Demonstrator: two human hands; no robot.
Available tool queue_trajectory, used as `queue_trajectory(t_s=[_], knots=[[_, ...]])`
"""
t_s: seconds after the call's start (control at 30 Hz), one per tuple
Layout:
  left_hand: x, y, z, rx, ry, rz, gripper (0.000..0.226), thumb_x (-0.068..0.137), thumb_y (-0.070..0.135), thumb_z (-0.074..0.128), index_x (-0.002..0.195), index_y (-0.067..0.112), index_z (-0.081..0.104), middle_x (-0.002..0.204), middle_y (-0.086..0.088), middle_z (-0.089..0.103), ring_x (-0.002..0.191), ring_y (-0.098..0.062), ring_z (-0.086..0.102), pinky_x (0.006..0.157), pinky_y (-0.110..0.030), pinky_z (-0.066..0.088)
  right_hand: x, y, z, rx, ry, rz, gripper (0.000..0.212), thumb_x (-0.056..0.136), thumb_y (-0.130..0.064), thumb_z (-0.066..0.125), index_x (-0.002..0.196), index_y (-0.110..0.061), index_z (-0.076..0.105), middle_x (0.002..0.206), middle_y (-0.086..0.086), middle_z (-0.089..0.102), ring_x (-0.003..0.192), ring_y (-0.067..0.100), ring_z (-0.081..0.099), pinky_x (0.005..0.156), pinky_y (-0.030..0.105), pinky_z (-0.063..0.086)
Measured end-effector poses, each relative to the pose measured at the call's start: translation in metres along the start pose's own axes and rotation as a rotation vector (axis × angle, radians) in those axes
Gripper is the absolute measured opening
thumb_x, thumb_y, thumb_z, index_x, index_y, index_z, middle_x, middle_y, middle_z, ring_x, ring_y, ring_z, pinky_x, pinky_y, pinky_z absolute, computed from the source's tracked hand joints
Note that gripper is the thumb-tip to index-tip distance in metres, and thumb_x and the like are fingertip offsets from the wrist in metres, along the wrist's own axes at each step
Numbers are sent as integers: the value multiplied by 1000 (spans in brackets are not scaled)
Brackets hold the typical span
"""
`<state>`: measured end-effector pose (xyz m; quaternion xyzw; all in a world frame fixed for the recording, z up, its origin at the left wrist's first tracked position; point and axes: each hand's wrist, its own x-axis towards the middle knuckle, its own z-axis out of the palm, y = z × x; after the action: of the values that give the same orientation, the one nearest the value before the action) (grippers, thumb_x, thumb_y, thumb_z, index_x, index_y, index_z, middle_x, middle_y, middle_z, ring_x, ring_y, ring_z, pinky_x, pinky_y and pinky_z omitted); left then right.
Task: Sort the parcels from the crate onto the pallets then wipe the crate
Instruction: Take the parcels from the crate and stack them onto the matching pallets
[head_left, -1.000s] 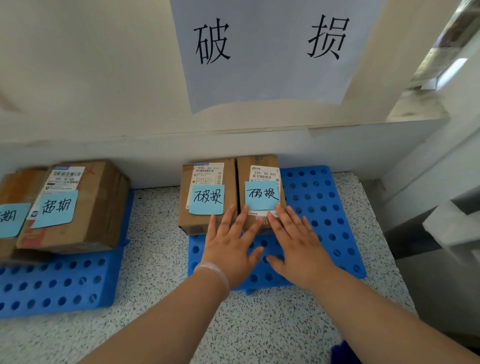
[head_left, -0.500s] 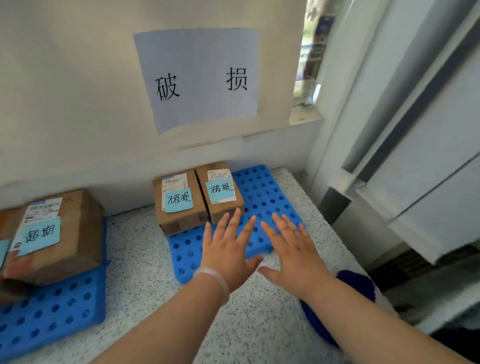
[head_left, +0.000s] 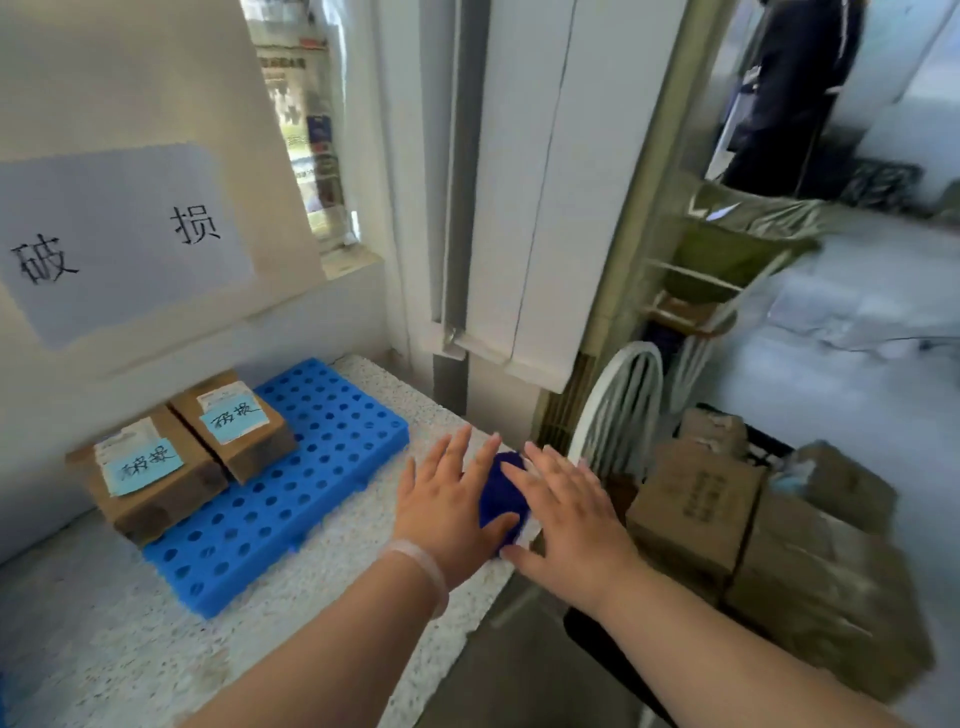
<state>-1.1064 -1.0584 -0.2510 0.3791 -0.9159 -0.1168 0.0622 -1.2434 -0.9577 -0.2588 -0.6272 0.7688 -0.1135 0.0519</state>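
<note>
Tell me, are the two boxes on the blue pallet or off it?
On it. The left box and the right box rest side by side on the back end of the blue pallet.

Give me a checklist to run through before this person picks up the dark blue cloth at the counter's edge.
1. Hands free: ok; left hand and right hand are open, holding nothing.
2. Dark blue cloth within reach: ok; it lies between the hands.
3. Cloth fully on the counter: cannot tell; hands hide part.
4. Parcels settled on the blue pallet: ok; two lie side by side.
5. Crate in sight: cannot tell.
</note>
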Motion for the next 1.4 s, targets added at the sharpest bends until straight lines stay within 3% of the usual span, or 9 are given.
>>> queue_trajectory(t_s=[0.1, 0.43, 0.57, 0.7, 1.0, 1.23, 1.4], knots=[[10, 42, 3, -9, 22, 102, 83, 92, 66, 42, 153, 42, -9, 165, 6, -9, 152, -18, -7, 123, -48, -1, -28, 28, -17, -12, 23, 71, 83, 89, -58, 52, 154, -38, 6, 164, -7, -8, 150, 14, -13, 121, 42, -11], [60, 205, 35, -87, -42, 346, 80, 93, 62, 43, 153, 46, -7, 165, 8, -6, 152, -18, -2, 123, -48, 5, -105, 161, -65, 33, 106, 321, 81, 89, -60, 46, 153, -39, 2, 162, -10, -14, 149, 13, -15, 119, 36, -11], [77, 278, 60, -84, -88, 385, 80, 94, 60, 44, 152, 46, -8, 165, 9, -5, 152, -18, 1, 123, -47, 8, -137, 240, -81, 55, 145, 467, 81, 91, -51, 56, 153, -42, 3, 163, -9, -9, 150, 14, -10, 120, 38, -5], [92, 326, 89, -45, -182, 377, 81, 94, 61, 44, 152, 46, -10, 165, 10, -7, 152, -20, 0, 123, -47, 5, -161, 301, -86, 78, 106, 564, 86, 90, -54, 59, 153, -41, 3, 164, -8, -7, 151, 17, -5, 120, 39, 2], [117, 378, 122, -41, -324, 229, 79, 95, 62, 42, 155, 42, -5, 165, 7, -5, 151, -23, 7, 121, -46, 7, -165, 384, -87, 157, 6, 622, 80, 92, -60, 49, 154, -40, 4, 164, -7, -4, 151, 19, 0, 121, 39, 6], [158, 388, 138, -92, -426, 204, 78, 95, 56, 47, 154, 44, -3, 165, 7, -4, 152, -24, 4, 122, -47, 12, -148, 417, -73, 245, -42, 763, 81, 92, -61, 48, 155, -38, 2, 164, -6, -5, 151, 22, 2, 119, 42, 14], [198, 403, 153, -140, -526, 222, 76, 97, 52, 48, 154, 42, -1, 165, 8, -2, 152, -22, 1, 121, -44, 6, -130, 440, -65, 307, -52, 905, 81, 92, -59, 49, 155, -35, 3, 164, -5, -4, 151, 23, 4, 119, 43, 16]])
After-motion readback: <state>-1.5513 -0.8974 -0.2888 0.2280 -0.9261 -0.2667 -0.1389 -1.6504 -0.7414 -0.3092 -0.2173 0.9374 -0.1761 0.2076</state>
